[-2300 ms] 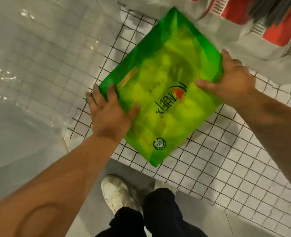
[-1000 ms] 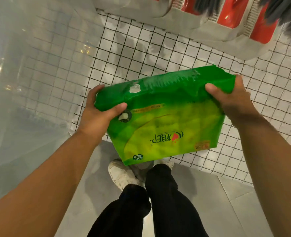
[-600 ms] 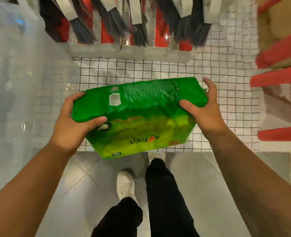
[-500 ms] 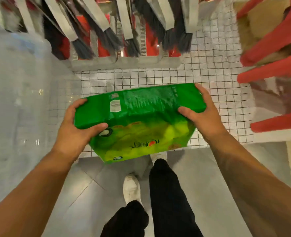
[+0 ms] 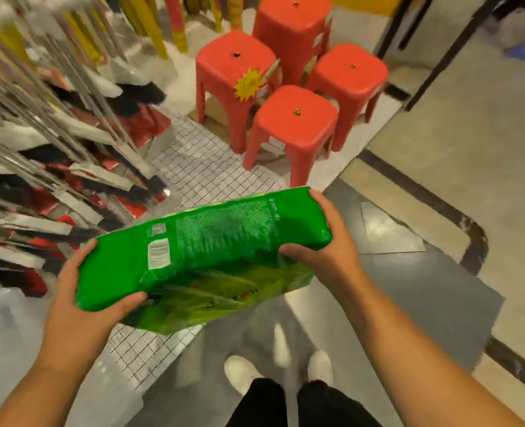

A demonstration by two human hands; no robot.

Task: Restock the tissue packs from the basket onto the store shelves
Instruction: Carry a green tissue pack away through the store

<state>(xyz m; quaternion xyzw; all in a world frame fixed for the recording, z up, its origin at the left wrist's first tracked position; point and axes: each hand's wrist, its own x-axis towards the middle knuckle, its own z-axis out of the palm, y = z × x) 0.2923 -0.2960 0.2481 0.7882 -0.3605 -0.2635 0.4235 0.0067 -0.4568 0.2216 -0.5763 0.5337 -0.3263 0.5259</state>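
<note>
A person's left hand (image 5: 96, 291) and right hand (image 5: 322, 251) gripped opposite ends of a green tissue pack (image 5: 205, 251), fingers clamped on it, held at waist height above a wire grid shelf (image 5: 199, 161). The carrying step seemed underway; next it needed a shelf spot, none visible here.

The tissue pack (image 5: 205, 254) was bright green with white labels and fine pale print. The far stools (image 5: 295, 118) were red, one bearing a yellow starburst tag (image 5: 248, 84). Near shoes (image 5: 242, 372) were white, trousers (image 5: 301, 405) black, and the floor (image 5: 470, 180) beige with dark stripes.
</note>
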